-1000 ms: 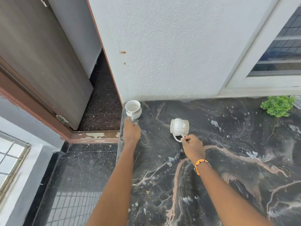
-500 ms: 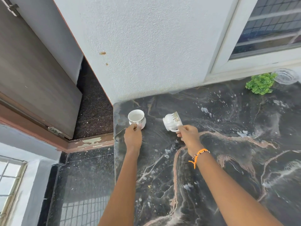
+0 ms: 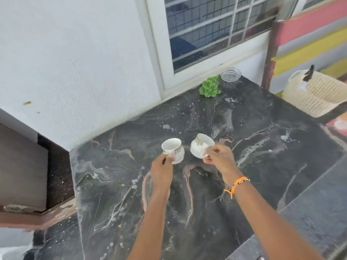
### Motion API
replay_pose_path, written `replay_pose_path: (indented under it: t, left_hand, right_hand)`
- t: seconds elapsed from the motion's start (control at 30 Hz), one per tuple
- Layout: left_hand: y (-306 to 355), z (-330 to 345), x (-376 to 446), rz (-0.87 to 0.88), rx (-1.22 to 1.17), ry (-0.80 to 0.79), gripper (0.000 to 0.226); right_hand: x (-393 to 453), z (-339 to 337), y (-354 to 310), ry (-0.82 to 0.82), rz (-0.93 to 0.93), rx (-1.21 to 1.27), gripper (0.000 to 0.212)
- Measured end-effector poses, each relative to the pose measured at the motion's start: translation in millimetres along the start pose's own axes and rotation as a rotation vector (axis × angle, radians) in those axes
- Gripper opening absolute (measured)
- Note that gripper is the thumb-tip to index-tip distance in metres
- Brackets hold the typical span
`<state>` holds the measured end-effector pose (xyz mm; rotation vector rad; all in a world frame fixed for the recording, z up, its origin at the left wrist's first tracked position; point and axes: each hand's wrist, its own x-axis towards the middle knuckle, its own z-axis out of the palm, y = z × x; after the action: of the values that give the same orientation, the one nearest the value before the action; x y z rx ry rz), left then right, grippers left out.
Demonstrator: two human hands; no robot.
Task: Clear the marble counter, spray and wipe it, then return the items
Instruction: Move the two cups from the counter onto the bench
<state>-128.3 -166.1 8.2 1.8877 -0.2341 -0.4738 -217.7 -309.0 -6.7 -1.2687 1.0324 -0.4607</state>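
Clearing step, by the look of it: left hand (image 3: 163, 168) pinching the handle of one white gold-banded ceramic cup (image 3: 173, 150), right hand (image 3: 220, 158) closed on the handle of a second, tilted white gold-banded cup (image 3: 200, 147), both apparently lifted above the dark veined marble surface (image 3: 216, 203) near its far left corner. Next, probably, carrying both off while keeping them level, then fetching the green plant sprig (image 3: 210, 87) and clear glass dish (image 3: 231, 74) at the far edge.

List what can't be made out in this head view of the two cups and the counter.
- Left cup handle: covered by the left hand.
- Right cup handle: mostly wrapped by the right hand.
- Whether either cup touches the marble counter: unclear from this angle.
- Basket contents: cut off by the right edge.
- Glass dish: too small to see if empty.
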Motion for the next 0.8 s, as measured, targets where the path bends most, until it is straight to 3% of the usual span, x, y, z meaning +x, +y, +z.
replay_pose_path:
  t: [0.4,0.8]
  left_hand:
    - [63,227,-100,0.072,0.061,-0.238,0.029]
    - [98,446,-145,0.087,0.075,-0.523,0.032]
  right_hand:
    - [-4,-259,-2,0.283,-0.053,0.035,0.012]
    - [40,-459,4,0.532,-0.085,0.039,0.016]
